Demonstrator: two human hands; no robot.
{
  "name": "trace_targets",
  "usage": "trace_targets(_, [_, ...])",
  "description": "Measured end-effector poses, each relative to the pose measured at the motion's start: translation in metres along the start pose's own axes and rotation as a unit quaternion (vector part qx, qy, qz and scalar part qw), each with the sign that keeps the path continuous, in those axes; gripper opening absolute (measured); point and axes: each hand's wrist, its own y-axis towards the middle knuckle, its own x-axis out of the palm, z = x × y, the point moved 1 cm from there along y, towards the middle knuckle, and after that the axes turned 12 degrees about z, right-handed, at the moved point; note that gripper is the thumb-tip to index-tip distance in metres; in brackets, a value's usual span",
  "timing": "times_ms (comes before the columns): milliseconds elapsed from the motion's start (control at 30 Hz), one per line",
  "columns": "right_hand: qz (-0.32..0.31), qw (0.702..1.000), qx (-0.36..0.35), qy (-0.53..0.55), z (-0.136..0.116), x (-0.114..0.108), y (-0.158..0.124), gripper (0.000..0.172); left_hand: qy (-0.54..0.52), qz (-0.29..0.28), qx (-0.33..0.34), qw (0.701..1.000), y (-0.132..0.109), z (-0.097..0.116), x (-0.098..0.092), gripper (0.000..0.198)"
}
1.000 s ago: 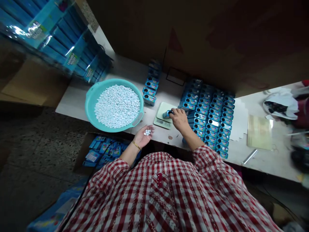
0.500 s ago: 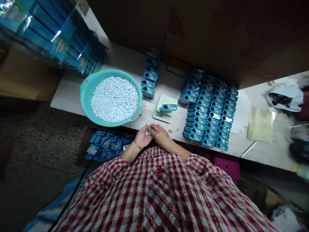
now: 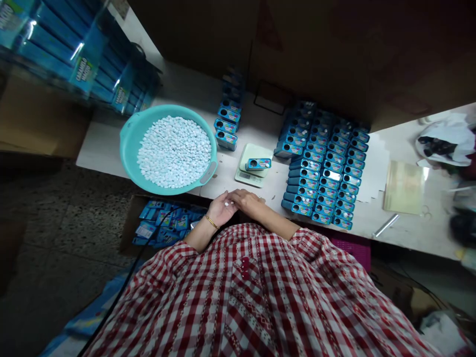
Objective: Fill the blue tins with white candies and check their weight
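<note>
My left hand (image 3: pixel 219 210) is palm up and cupped at the table's front edge, with a small white candy (image 3: pixel 226 204) showing in it. My right hand (image 3: pixel 248 202) lies across that palm, its fingers bent together at the candy; whatever sits between its fingertips is hidden. Just beyond the hands, a blue tin (image 3: pixel 259 164) with a round dark opening rests on a pale kitchen scale (image 3: pixel 241 177). To the left stands a turquoise basin (image 3: pixel 128 144), holding a heap of small white candies (image 3: pixel 174 151).
Several rows of blue tins (image 3: pixel 311 174) stand right of the scale, and a shorter row (image 3: pixel 226 139) behind it to the left. A cardboard box of blue packets (image 3: pixel 163 223) sits below the table. Wrapped blue packs (image 3: pixel 82 64) rise at upper left. A metal tube (image 3: pixel 386 225) lies far right.
Both hands stay together at the table's edge. The right hand has shifted slightly, its fingers now lying flatter over the left palm. The view has moved a little.
</note>
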Motion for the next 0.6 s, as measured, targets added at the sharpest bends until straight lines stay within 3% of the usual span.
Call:
trace_targets(167, [0.160, 0.977, 0.060, 0.130, 0.027, -0.027, 0.011, 0.018, 0.037, -0.057, 0.066, 0.995, -0.002, 0.012, 0.037, 0.027])
trace_targets(300, [0.240, 0.955, 0.121, 0.124, 0.052, -0.050, 0.022, 0.015, 0.061, -0.046, 0.114, 0.991, 0.001, 0.022, 0.065, 0.020])
trace_targets(433, [0.211, 0.969, 0.129, 0.013, 0.068, -0.060, 0.033, 0.018, 0.072, -0.016, 0.152, 0.986, 0.004, 0.025, 0.073, 0.018])
trace_targets(533, [0.162, 0.978, 0.118, -0.053, 0.074, -0.058, 0.038, 0.022, 0.093, -0.004, 0.184, 0.978, 0.007, 0.026, 0.069, 0.017])
trace_targets(600, [0.167, 0.978, 0.113, -0.052, 0.077, -0.057, 0.037, 0.023, 0.126, -0.007, 0.213, 0.969, 0.009, 0.025, 0.065, 0.017])
